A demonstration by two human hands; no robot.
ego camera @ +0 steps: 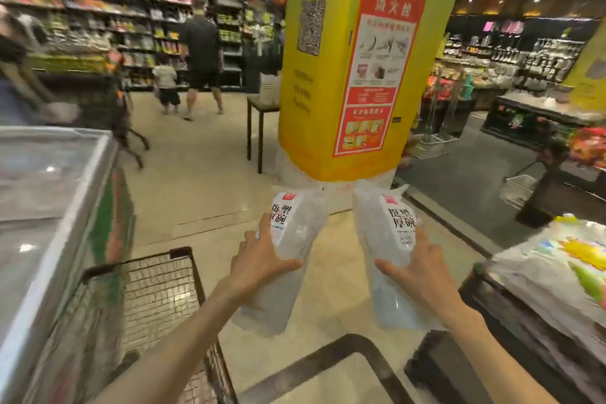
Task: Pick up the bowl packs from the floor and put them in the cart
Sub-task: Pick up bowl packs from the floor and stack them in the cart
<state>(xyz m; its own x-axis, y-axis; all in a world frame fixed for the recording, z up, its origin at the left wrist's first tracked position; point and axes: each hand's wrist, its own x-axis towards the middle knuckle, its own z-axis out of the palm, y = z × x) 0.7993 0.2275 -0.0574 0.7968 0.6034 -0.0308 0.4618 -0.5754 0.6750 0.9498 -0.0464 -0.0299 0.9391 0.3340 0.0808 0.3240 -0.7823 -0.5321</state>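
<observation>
Each of my hands holds one clear plastic pack of stacked bowls with a white label and a red logo. My left hand (259, 264) grips the left bowl pack (288, 239) around its middle. My right hand (416, 267) grips the right bowl pack (390, 233) the same way. Both packs are lifted off the floor and point away from me, side by side. The wire shopping cart (154, 295) stands at the lower left, below and left of my left hand. Its dark handle frame (331, 348) curves under the packs.
A glass-topped freezer (49, 207) runs along the left. A yellow pillar (354, 59) with a red poster rises straight ahead. A display of bagged goods (557, 279) sits at the right. Shoppers (200, 52) walk in the far aisle, beside another cart (121, 115).
</observation>
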